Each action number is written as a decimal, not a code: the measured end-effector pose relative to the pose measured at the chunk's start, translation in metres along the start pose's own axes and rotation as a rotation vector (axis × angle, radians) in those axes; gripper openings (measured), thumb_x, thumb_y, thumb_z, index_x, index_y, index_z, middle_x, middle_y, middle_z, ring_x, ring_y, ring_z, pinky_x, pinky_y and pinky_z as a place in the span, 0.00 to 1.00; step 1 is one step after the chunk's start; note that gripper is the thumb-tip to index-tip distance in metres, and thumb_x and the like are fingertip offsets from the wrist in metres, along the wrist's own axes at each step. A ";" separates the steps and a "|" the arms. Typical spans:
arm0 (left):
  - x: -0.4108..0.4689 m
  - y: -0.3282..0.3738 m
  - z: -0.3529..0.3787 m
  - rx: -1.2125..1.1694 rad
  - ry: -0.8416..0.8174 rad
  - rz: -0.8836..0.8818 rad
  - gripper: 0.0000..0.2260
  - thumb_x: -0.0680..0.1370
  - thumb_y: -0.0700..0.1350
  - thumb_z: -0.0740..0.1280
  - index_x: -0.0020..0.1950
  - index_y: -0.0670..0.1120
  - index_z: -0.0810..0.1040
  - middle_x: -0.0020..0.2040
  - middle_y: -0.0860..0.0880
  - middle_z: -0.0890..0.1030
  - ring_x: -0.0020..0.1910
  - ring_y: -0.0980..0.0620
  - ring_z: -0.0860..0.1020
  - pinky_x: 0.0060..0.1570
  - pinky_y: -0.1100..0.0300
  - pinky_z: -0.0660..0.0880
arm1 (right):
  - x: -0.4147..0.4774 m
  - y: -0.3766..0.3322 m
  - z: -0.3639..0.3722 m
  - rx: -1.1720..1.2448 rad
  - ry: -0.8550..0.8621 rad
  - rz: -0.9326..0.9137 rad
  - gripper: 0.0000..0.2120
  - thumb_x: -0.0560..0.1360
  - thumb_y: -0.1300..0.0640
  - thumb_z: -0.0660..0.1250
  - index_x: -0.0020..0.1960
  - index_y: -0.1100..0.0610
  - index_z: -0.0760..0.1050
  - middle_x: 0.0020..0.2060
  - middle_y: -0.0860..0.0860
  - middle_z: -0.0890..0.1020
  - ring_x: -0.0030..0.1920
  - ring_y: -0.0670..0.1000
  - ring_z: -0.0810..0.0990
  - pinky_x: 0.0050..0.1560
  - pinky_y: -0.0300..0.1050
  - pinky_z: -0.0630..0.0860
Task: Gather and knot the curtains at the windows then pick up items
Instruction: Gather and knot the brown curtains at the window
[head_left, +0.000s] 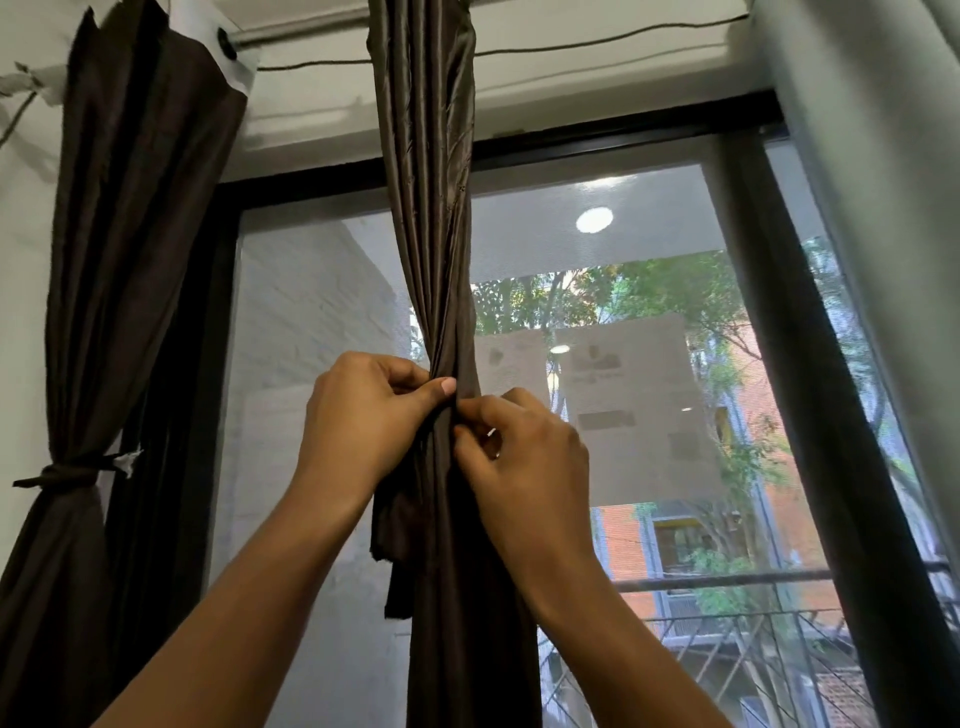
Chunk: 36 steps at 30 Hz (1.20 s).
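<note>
A dark brown curtain (426, 208) hangs bunched into a narrow column in front of the middle of the window (649, 364). My left hand (363, 415) grips the gathered fabric from the left, thumb pressed across it. My right hand (524, 457) pinches the same bundle from the right, just below the left thumb. Short loose ends of brown fabric (395, 545) dangle under my left hand. A second brown curtain (119, 260) hangs at the far left, cinched by a knotted tie (67, 474).
A black window frame (810, 364) runs down the right side beside a pale wall (883, 208). A thin cord (571, 48) and a rod (291, 34) span the top. A railing and buildings show outside.
</note>
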<state>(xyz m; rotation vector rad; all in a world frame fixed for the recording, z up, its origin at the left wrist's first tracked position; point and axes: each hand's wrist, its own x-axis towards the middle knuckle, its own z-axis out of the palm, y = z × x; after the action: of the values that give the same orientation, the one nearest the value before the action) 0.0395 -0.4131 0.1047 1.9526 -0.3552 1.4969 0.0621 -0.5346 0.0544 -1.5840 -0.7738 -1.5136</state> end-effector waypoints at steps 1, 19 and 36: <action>-0.001 -0.001 0.001 -0.022 -0.006 -0.009 0.06 0.72 0.52 0.72 0.39 0.52 0.85 0.36 0.54 0.84 0.40 0.55 0.83 0.48 0.49 0.80 | -0.001 0.000 0.001 0.020 -0.005 -0.004 0.08 0.74 0.56 0.66 0.50 0.49 0.81 0.35 0.45 0.74 0.35 0.46 0.74 0.38 0.36 0.68; 0.008 -0.002 0.003 -0.143 -0.172 -0.113 0.06 0.70 0.49 0.75 0.36 0.47 0.85 0.35 0.47 0.85 0.39 0.49 0.84 0.50 0.46 0.80 | 0.015 0.031 -0.005 0.327 -0.172 0.231 0.11 0.71 0.47 0.71 0.50 0.49 0.82 0.42 0.44 0.84 0.41 0.41 0.81 0.45 0.40 0.78; 0.014 -0.012 -0.010 -0.265 -0.190 -0.222 0.08 0.72 0.43 0.73 0.33 0.44 0.82 0.30 0.51 0.83 0.29 0.61 0.80 0.28 0.73 0.73 | 0.025 0.075 0.044 1.208 -0.692 0.855 0.25 0.72 0.45 0.67 0.62 0.60 0.75 0.49 0.54 0.81 0.46 0.52 0.80 0.48 0.48 0.77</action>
<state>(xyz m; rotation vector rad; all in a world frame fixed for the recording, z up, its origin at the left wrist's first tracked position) 0.0431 -0.3953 0.1153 1.8568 -0.3835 1.0697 0.1511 -0.5363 0.0707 -1.1284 -0.9102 0.2195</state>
